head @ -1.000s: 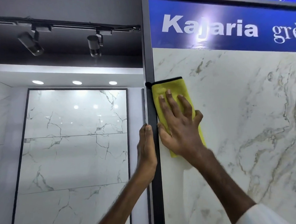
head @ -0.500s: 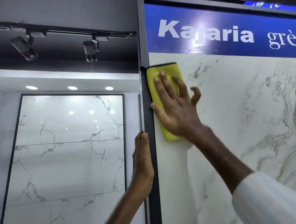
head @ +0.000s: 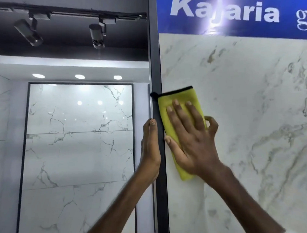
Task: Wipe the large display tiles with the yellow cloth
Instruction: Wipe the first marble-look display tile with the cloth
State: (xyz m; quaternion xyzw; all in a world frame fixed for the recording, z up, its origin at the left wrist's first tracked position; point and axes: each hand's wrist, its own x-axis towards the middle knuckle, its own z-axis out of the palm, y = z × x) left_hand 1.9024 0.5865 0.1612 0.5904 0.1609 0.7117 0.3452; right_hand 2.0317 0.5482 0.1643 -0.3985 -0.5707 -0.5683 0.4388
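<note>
Showroom lighting falls from two track spotlights (head: 97, 36) on a dark ceiling and a row of recessed lamps (head: 80, 76), which glare off a framed, white-veined tile panel (head: 77, 136) set further back on the left. Close to the camera on the right stands the large display tile (head: 245, 113), glossy and marble-patterned with grey-brown veins. It is edged on its left by an upright dark frame (head: 155, 64) and topped by a blue sign (head: 232, 14) lettered "Kajaria".

The yellow cloth (head: 166, 102), folded into a long pad with a black-trimmed top, lies flat on the tile hard against the frame. The right hand (head: 190, 143) presses it there, palm down, with three fingers straight and spread, the thumb at the pad's left edge and the little finger bent at its right edge. That spread probably puts even pressure across the pad and keeps it from slipping on the slick glaze.

The left hand (head: 150, 147) rests edge-on against the frame's outer side, holding nothing. Its fingers look straight, though the frame hides most of them. It likely steadies the panel, or the person, against the push of wiping.

Working beside the frame suggests the tile's left margin is being done, with the broad area to the right yet to cover.
</note>
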